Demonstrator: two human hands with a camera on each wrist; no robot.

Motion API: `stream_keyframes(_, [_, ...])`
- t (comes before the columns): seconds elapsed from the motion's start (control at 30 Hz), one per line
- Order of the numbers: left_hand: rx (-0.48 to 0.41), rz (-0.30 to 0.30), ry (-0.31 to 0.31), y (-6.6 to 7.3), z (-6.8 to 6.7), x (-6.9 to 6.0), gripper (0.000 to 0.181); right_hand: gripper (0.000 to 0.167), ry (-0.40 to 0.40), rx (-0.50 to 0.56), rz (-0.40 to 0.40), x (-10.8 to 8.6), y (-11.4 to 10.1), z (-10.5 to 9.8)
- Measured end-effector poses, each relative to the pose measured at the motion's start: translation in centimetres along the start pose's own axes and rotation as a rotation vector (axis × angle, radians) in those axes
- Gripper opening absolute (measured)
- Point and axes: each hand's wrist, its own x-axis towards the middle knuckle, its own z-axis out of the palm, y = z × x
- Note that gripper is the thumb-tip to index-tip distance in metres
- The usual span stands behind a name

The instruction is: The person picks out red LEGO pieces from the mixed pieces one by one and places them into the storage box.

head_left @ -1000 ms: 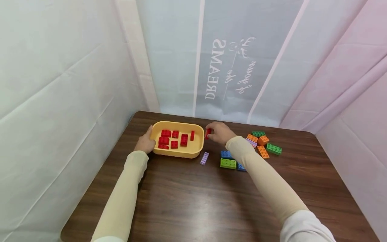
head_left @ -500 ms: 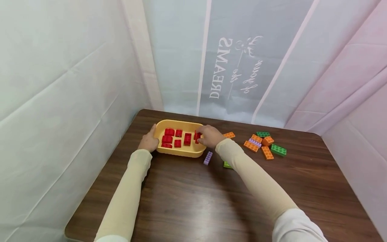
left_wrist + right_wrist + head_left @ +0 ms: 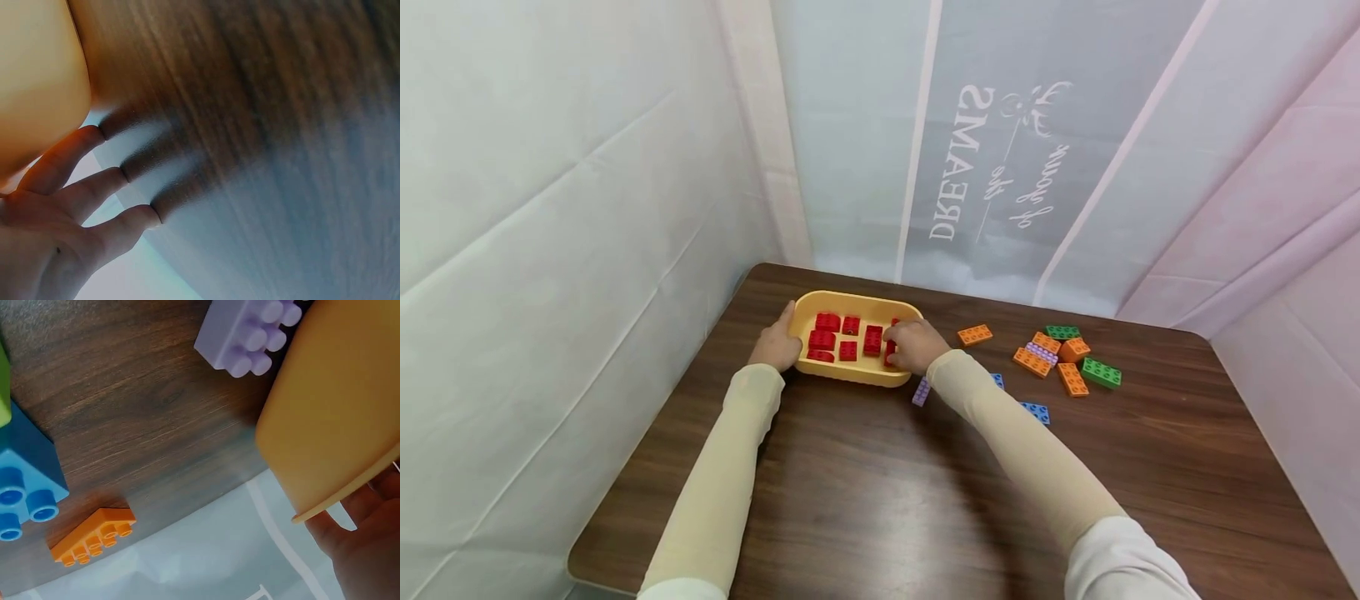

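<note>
A yellow tray (image 3: 850,377) with several red toy building bricks (image 3: 822,340) lying inside stands toward the back of the table. My left hand (image 3: 775,343) rests against the tray's left end. Its fingers lie fairly straight beside the tray wall (image 3: 37,69) in the left wrist view, with fingertips (image 3: 150,215) on the tabletop. Over the tray's right end, my right hand (image 3: 917,344) reaches inside and holds a red brick (image 3: 890,355) low, near the tray floor. In the right wrist view the rim hides its fingertips and that brick. A purple brick (image 3: 921,392) lies just outside the tray.
On the brown table (image 3: 865,500), an orange brick (image 3: 975,335) lies right of the tray. Farther right is a group of orange, purple and green bricks (image 3: 1101,372). Blue bricks (image 3: 1036,412) are partly hidden by my right forearm. Fabric walls (image 3: 842,167) border the table.
My right hand has carried the red brick leftward from outside the tray, over its rim and down inside. My left hand stays at the tray's left end. The head view has shifted slightly.
</note>
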Motion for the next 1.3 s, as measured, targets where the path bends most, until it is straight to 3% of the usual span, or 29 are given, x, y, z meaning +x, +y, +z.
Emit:
stream_keyframes(0.37, [-0.004,-0.013,-0.013,0.0,0.3,0.3,0.081,0.029,-0.039,-0.017,0.015,0.1,0.3,0.5])
stream_keyframes(0.9, [-0.004,0.004,-0.004,-0.2,0.2,-0.5,0.081,0.034,-0.043,0.001,0.023,-0.1,0.0,1.0])
stream_keyframes(1.1, [0.021,-0.009,-0.035,-0.8,0.0,-0.5,0.082,0.039,-0.017,0.065,0.047,0.0,-0.2,1.0])
stream_keyframes(1.3, [0.04,0.012,-0.1,-1.6,-0.7,0.5,0.079,0.04,0.034,0.107,0.065,-0.2,0.8,0.3])
